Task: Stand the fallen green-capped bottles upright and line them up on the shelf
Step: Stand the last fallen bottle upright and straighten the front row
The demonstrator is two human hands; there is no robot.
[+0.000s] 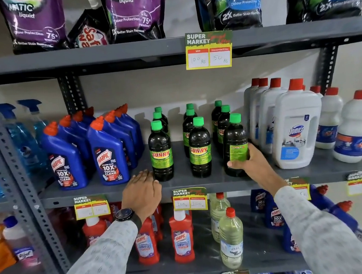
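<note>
Dark green-capped bottles with green SUNNY labels stand upright in three rows on the middle grey shelf (202, 182). The front left bottle (160, 152) and front middle bottle (200, 149) face label forward. My right hand (250, 163) grips the lower part of the front right bottle (235, 145), whose label is turned sideways. My left hand (142, 192) rests palm down with fingers together on the shelf's front edge, just left of the front left bottle and holding nothing. More green-capped bottles (190, 114) stand behind each front one.
Blue Harpic bottles (108, 152) stand close on the left, white red-capped jugs (294, 126) close on the right. Detergent pouches (135, 13) fill the shelf above, with a price tag (209, 50) hanging from its edge. Red and clear bottles fill the shelf below.
</note>
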